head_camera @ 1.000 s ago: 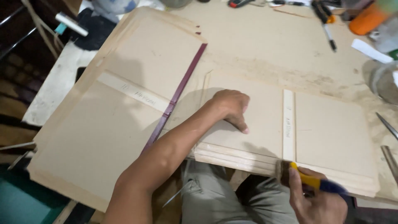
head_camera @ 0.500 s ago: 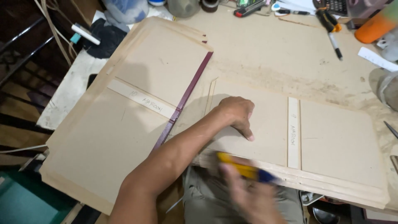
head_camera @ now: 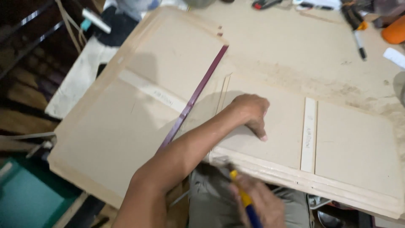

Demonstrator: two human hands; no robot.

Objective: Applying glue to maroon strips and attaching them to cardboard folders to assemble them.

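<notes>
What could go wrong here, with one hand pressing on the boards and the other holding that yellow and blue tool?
The left hand rests flat on the board stack close to its near edge, where the right hand brings the yellow and blue tool; a slip might catch the fingers. The stack overhangs the table edge above the lap, so it could perhaps tip. The right hand is blurred, so its grip cannot be judged.

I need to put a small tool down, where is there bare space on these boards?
Bare: the right board beyond the pale strip, and the left board below its strip. Crowded: the far bench edge with markers, and around the left hand.
</notes>
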